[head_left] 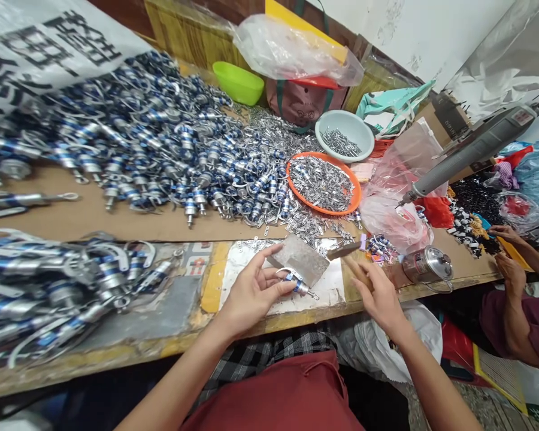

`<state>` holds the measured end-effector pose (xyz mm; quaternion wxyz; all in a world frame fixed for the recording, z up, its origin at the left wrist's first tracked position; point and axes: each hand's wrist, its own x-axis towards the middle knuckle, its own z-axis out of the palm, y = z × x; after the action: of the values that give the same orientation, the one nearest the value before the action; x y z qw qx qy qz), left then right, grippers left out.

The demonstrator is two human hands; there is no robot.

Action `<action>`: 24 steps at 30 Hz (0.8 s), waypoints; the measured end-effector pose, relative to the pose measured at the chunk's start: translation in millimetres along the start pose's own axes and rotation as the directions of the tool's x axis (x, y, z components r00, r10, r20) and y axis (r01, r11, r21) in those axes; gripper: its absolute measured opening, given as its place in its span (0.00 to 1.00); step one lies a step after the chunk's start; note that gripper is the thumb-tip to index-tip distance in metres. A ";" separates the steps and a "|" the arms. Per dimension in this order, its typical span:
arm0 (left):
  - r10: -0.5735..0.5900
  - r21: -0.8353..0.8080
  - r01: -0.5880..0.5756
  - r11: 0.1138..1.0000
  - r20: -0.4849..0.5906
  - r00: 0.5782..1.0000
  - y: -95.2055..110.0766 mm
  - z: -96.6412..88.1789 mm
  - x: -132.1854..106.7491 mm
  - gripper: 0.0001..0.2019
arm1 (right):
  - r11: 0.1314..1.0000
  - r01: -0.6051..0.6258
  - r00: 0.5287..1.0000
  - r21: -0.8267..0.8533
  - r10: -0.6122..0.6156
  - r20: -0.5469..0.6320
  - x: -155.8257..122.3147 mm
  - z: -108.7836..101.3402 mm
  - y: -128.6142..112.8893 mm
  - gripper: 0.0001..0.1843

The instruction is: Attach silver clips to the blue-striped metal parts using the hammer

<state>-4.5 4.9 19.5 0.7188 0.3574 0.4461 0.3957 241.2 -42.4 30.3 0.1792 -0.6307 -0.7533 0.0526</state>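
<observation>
My left hand (256,292) pinches a small blue-and-silver metal fitting (299,284) with a curved white strap, at the near edge of a grey metal block (302,258). A white sheet (330,290) lies under the block on the bench. Closed around a wooden handle, my right hand (381,296) holds a hammer (344,250). Its dark head is just right of the block. Behind the block are loose small metal plates (312,226), and an orange basket (358,194) holds more of them.
A large heap of blue-and-silver fittings (161,131) covers the left back, with another pile (72,293) nearer. A grey power screwdriver (471,149) hangs at right. A metal mug (426,266) stands near the front edge. Another person's hands (509,263) work at far right.
</observation>
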 end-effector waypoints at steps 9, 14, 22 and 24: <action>0.025 -0.026 -0.025 0.999 0.001 1.000 0.4 2.1 -1.6 0.43 | 0.924 0.374 0.927 -0.084 -0.375 0.006 11.3 -5.3 -49.1 0.29; 0.008 -0.044 -0.010 0.999 -0.041 0.999 0.7 3.9 -0.5 0.45 | 0.959 0.283 0.959 -0.006 -0.283 -0.037 0.1 3.1 -42.9 0.27; 0.067 0.090 -0.068 0.994 0.015 0.998 -1.8 -0.6 -1.3 0.19 | 0.981 -0.086 0.994 0.176 0.072 0.084 -16.8 1.8 30.1 0.19; 0.102 0.191 -0.104 0.976 0.020 0.995 -2.7 -2.5 -1.3 0.11 | 0.990 -0.109 0.983 0.085 0.095 0.154 -11.9 2.1 41.0 0.16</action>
<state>-6.5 2.9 16.7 0.6618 0.4495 0.4593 0.3860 280.3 -45.4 13.3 0.1483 -0.6535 -0.7281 0.1439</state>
